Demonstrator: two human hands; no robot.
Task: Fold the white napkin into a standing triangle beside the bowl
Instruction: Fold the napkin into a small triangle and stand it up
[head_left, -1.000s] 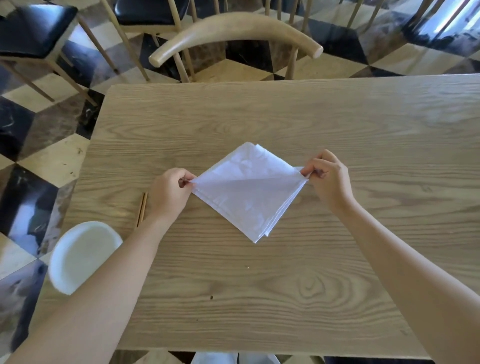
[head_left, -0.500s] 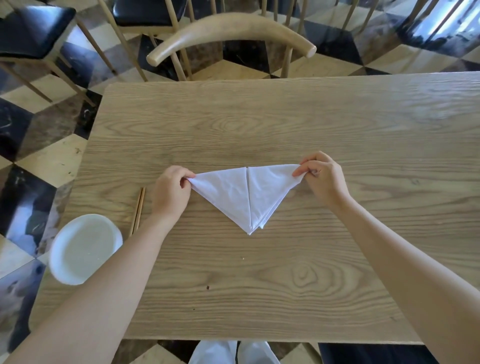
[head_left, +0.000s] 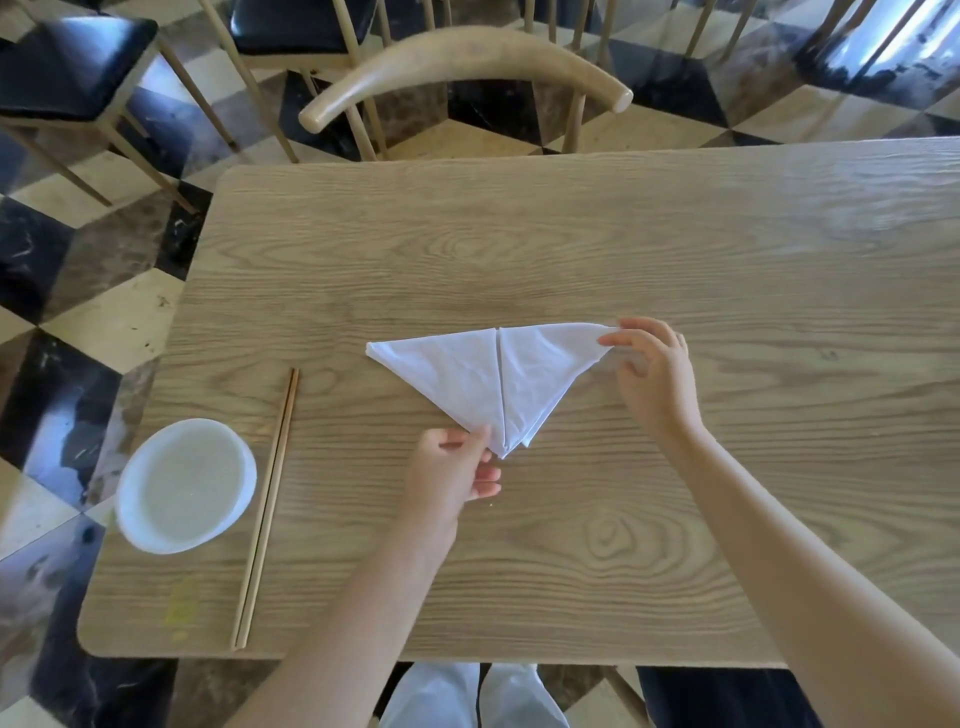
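The white napkin lies flat on the wooden table as a downward-pointing triangle with a centre seam. My left hand pinches its bottom tip between thumb and fingers. At the napkin's right corner, my right hand holds the cloth with its fingertips, the corner slightly lifted. The napkin's left corner rests free on the table. The white bowl sits near the table's front left edge, well to the left of the napkin.
A pair of wooden chopsticks lies lengthwise between the bowl and the napkin. A curved-back wooden chair stands at the table's far side, with more chairs on the chequered floor behind. My legs show below the near table edge.
The napkin's upper half was folded down into a flat triangle. My left hand then left the left corner and moved to the bottom tip. My right hand stayed at the right corner.
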